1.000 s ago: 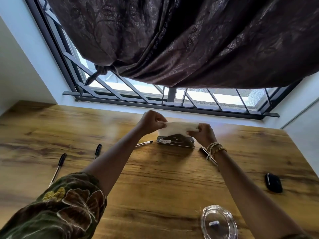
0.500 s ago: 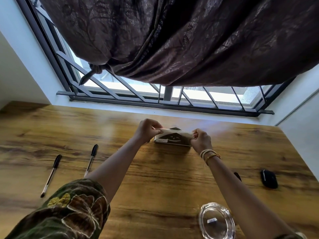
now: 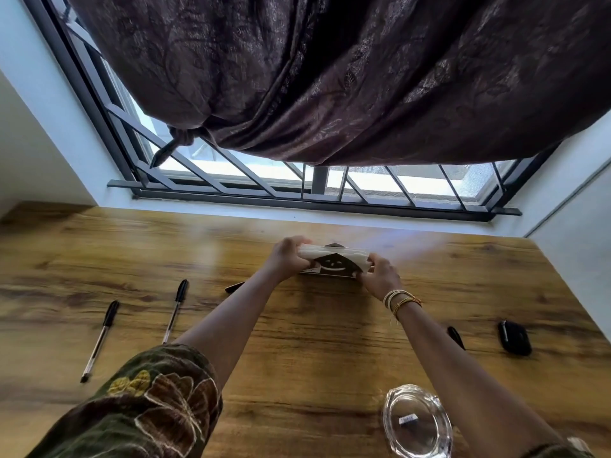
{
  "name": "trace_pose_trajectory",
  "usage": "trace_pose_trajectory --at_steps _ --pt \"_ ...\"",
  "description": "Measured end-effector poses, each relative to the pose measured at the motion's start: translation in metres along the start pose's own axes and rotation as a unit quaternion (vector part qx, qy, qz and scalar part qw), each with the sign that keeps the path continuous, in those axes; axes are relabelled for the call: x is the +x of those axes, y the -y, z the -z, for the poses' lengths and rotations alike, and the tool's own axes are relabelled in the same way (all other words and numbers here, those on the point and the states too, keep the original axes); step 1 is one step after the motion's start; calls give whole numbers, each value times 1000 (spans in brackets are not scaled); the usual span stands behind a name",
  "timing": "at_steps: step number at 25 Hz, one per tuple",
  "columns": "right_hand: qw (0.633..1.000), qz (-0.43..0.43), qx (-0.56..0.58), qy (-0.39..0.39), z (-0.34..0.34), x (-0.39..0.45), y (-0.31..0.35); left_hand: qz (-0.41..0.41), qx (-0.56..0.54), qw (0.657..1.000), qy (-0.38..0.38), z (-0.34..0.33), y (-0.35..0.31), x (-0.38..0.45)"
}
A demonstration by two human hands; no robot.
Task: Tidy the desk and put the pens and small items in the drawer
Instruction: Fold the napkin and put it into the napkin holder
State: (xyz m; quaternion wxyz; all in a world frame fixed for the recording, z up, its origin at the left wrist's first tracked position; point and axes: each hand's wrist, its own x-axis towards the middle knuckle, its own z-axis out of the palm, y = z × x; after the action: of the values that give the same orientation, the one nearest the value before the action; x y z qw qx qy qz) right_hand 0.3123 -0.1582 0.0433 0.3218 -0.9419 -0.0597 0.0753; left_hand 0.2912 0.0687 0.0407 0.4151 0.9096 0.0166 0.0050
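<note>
Gripping the white napkin stack [image 3: 334,252] from both ends, you have your left hand [image 3: 287,259] curled round its left end and your right hand [image 3: 380,276] pinching its right end, so the stack runs straight across between your two sets of fingers. The stack sits in the dark napkin holder [image 3: 332,264], whose front face shows a pale smile-shaped cutout and whose pointed top pokes up just behind the napkins. Take that holder as your landmark on the wooden desk [image 3: 314,352]. To the left of the holder and nearer you lie two pens with black caps, the nearer pen [image 3: 174,311] and, farther left, the outer pen [image 3: 99,341], both well apart from your fingers. A third pen's dark tip [image 3: 235,287] shows just left of the holder, mostly hidden under your left forearm. Right of the holder and nearer you, another dark pen end [image 3: 456,337] peeks out beside your right forearm, with a small black case [image 3: 514,337] farther right. A clear glass ashtray [image 3: 417,424] sits nearest you, on the right.
</note>
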Motion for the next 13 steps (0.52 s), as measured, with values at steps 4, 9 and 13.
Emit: trace_pose_trajectory --at_steps 4,9,13 --pt "1000 -1 2 -12 -6 -2 -2 -3 -8 1000 28 -4 -2 1" --pt "999 6 36 -31 -2 -1 -5 -3 -89 996 -3 -5 -3 -5" --pt "996 -12 76 -40 -8 -9 5 60 -170 983 -40 -3 -2 -23"
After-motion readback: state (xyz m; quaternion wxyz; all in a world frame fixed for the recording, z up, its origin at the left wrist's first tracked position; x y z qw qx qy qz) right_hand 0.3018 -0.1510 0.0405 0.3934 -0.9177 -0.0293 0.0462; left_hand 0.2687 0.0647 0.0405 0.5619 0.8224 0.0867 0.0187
